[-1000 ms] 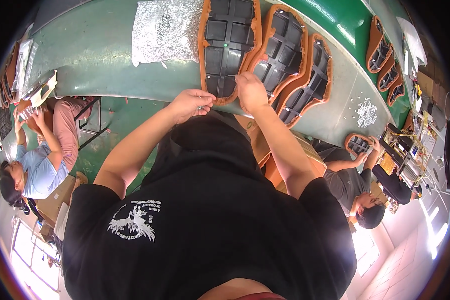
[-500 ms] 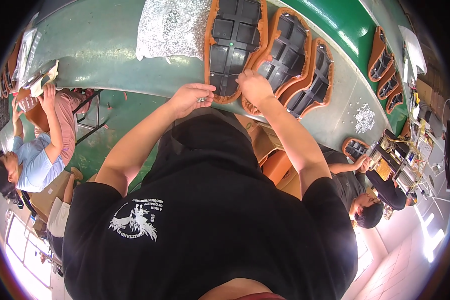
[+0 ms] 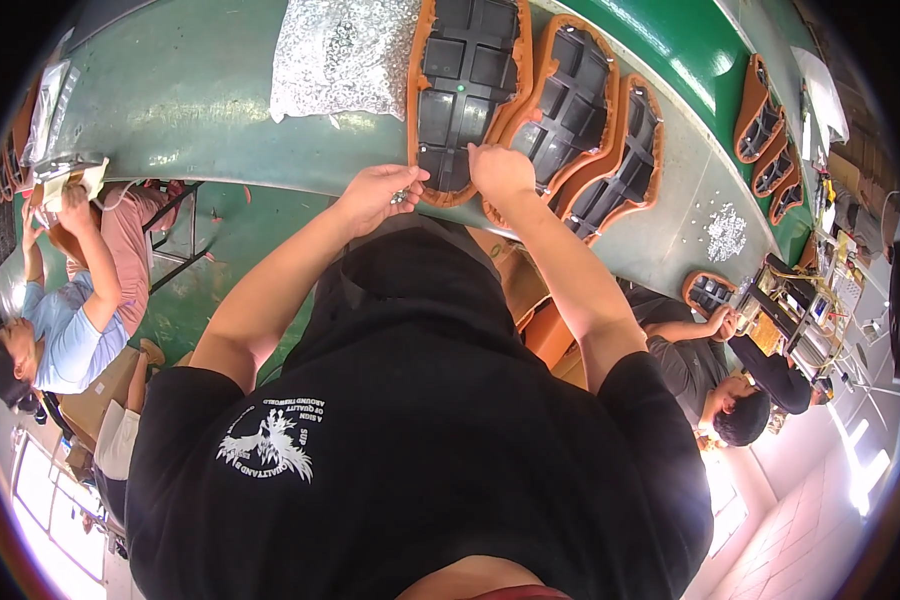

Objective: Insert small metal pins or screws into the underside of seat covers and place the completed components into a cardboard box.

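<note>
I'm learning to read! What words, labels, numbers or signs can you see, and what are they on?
Black shirt: white lettering around a bird-like emblem; I won't copy the words.
See-through bag: any print is too blurred to read.
Brown-edged black panels: no writing I can make out.
Equipment at far right: too small to tell.

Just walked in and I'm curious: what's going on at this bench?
A person's left hand holds small shiny pieces by the near end of a brown-rimmed black panel. The right hand is at that panel's right side; whether it grips anything is unclear. Two similar panels lie right of it, a bag left.
</note>
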`<state>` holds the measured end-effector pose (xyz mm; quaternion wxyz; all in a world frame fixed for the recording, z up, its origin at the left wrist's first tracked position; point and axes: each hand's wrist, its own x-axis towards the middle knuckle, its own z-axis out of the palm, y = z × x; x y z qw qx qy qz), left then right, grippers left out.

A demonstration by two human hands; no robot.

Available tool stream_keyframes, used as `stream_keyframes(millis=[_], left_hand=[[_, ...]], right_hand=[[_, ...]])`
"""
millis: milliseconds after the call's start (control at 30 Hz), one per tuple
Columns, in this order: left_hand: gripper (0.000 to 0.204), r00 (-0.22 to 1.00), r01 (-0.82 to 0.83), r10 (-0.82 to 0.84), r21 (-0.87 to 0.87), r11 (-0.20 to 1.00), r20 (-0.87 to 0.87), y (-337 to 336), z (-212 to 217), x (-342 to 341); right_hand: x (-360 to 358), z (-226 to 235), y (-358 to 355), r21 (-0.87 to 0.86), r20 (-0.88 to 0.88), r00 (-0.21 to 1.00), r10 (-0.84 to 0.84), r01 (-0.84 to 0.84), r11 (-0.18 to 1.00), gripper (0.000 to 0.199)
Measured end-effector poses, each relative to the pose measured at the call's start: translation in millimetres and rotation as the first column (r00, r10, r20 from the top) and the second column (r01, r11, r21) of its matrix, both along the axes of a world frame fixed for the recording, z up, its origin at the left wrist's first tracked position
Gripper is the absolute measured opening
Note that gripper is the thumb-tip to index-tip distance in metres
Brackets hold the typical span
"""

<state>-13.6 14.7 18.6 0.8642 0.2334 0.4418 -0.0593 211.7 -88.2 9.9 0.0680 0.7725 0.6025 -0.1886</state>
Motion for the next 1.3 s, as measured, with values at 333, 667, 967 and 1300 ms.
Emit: stream_keyframes(millis=[333,667,967,1300], left_hand=[[0.028,0.988,-0.072,0.075,-0.029,0.997,0.132,-0.6,-0.8,-10.8],[0.021,0.995,-0.079,0.079,0.005,0.997,0.06,1.4,0.3,-13.7],[0.019,1.0,0.012,-0.011,0.045,0.999,-0.025,-2.4,-4.9,-15.8],[0.016,0.99,0.116,-0.106,0.117,0.986,-0.091,-3.0,-6.4,-12.2]], right_hand=[[-8.8,0.8,-10.7,0.114,0.109,0.993,0.052,-0.065,0.991,0.041],[-24.1,37.4,1.9,0.004,0.015,0.987,-0.161,0.161,0.987,0.03],[-47.1,42.1,-30.1,0.17,-0.381,0.887,-0.261,0.345,0.923,0.017],[-74.2,36.9,-9.2,0.195,-0.662,0.747,-0.063,0.253,0.948,0.015]])
